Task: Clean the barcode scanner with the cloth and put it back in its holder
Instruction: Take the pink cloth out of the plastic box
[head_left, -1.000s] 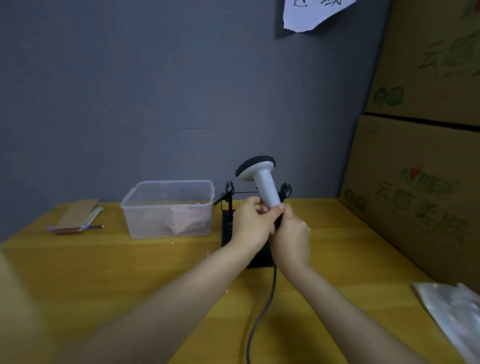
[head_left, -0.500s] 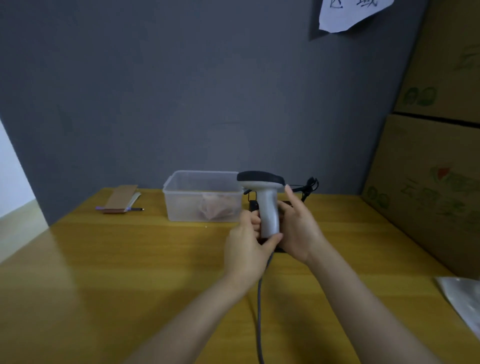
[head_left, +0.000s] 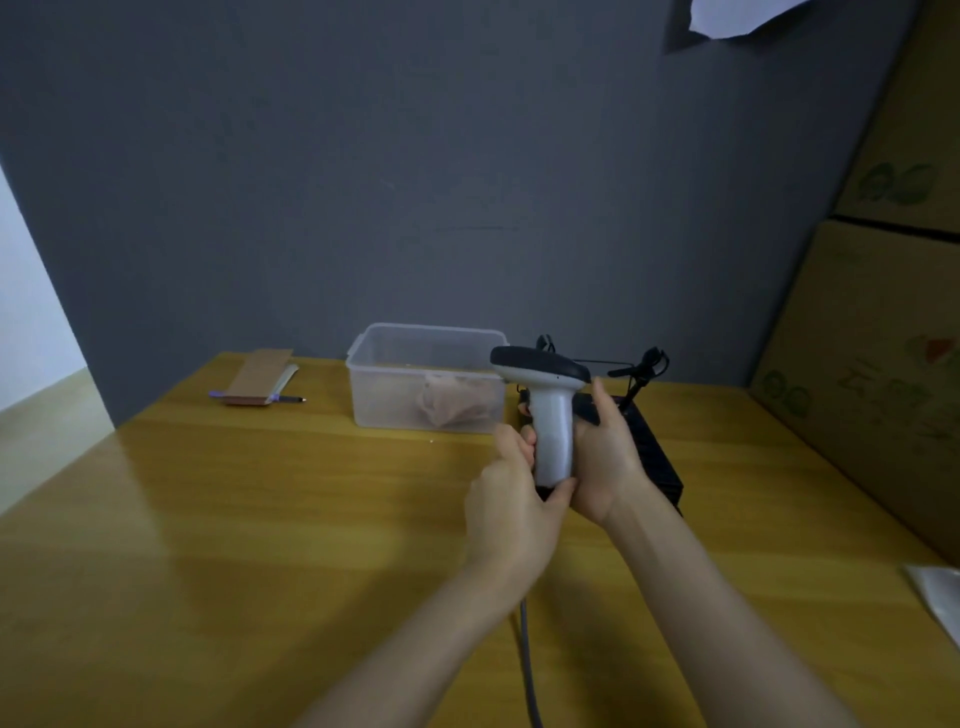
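I hold the barcode scanner upright above the wooden table; it has a white handle and a black head pointing left. My left hand grips the bottom of the handle. My right hand cups the handle from the right side. A grey cable hangs from the scanner towards me. The black holder, with a thin wire stand, sits on the table just behind my right hand. A beige cloth lies crumpled inside a clear plastic box left of the scanner.
A piece of cardboard with a pen lies at the table's far left. Stacked cardboard boxes stand along the right side. A silvery plastic bag lies at the right edge. A grey wall runs behind the table.
The scanner has come off the holder and turned so its head points left. My view has swung left, showing more of the table's left side. Both hands stay on the handle.
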